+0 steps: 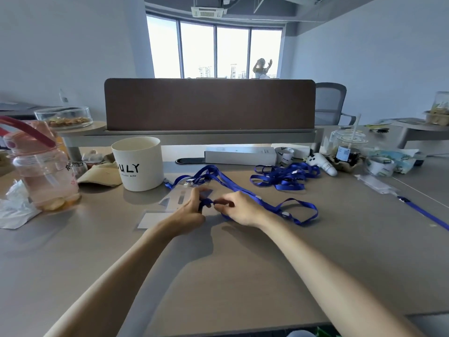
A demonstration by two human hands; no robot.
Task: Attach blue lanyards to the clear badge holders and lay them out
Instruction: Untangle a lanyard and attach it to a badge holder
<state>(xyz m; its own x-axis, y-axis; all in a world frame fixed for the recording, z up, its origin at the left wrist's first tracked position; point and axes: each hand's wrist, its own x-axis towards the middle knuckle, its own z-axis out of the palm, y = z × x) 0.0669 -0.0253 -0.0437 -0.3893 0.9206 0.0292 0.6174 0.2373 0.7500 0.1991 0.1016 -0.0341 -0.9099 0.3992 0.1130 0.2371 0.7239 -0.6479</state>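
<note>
On the grey-brown tabletop [218,263], the left hand [192,211] and the right hand [240,210] meet. Both hands pinch one end of a long blue fabric lanyard [237,187], whose strap loops away to the right. Flat clear plastic badge holders [173,200] lie partly under the left hand. A tangled pile of blue lanyards [284,177] sits farther back on the right. A white cylindrical cup with black lettering [138,164] and a pink translucent water bottle [41,171] stand on the left.
</note>
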